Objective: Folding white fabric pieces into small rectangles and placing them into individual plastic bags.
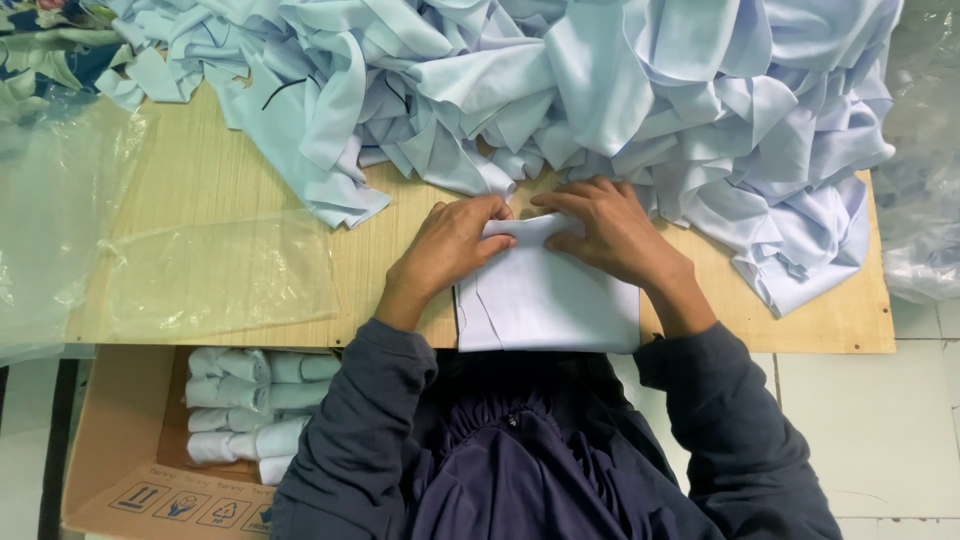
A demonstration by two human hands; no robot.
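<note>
Both hands press down on one folded white cloth piece (548, 300) that lies flat on the wooden tabletop (250, 180), right in front of the person's body. Left hand (450, 245) has its fingers curled over the cloth's far left corner, pinching the turned edge between thumb and fingertips. Right hand (605, 230) lies mostly flat, fingers bent, pinning the far right part of the same fold. The fingertips of the two hands nearly meet over the cloth's far edge. The cloth stretches from the hands back toward the body, its long axis running near to far, and its near edge reaches the table's edge between the dark blue sleeves (360, 420). Neither hand is nearer; they share the piece evenly. Below and to the left of the left hand, off the table, one open cardboard box (130, 480) holds rolled or folded pale bundles (255, 405); about five rows show, though the sleeve hides some. Left of the left hand, one clear plastic bag (215, 275) lies flat on the tabletop. Beyond both hands, a big loose heap of pale blue fabric (600, 90) spreads across the far side, its pieces too tangled to count.
</note>
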